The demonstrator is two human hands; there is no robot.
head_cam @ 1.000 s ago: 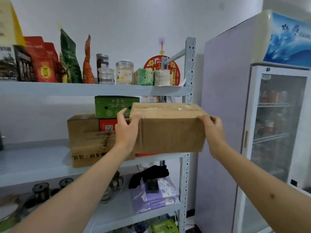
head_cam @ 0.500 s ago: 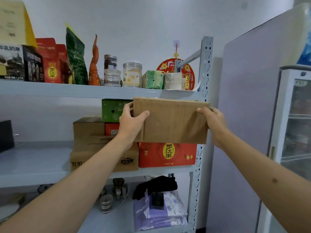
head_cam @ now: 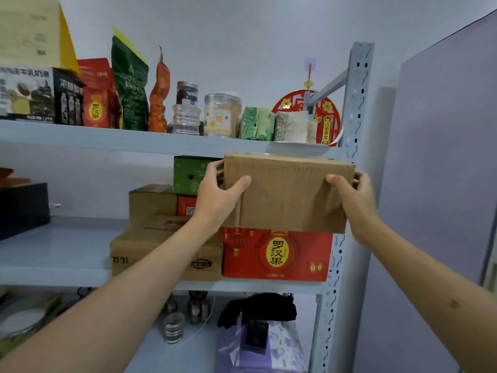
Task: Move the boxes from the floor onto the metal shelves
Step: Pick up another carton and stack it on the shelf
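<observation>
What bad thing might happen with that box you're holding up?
The brown box is held just under the top shelf, so it might bump that edge. Both hands, left and right, hold only its ends; it might slip onto the red box below.

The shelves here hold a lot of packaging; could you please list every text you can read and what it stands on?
"罗汉果": yellow oval on the red box under the cardboard box that the left hand and right hand grip.
"罗汉果": red pouch, top shelf.
"心想事成": red round wall ornament.
Too blurred: the milk-powder carton, green box, lower brown carton, jar labels.
</observation>
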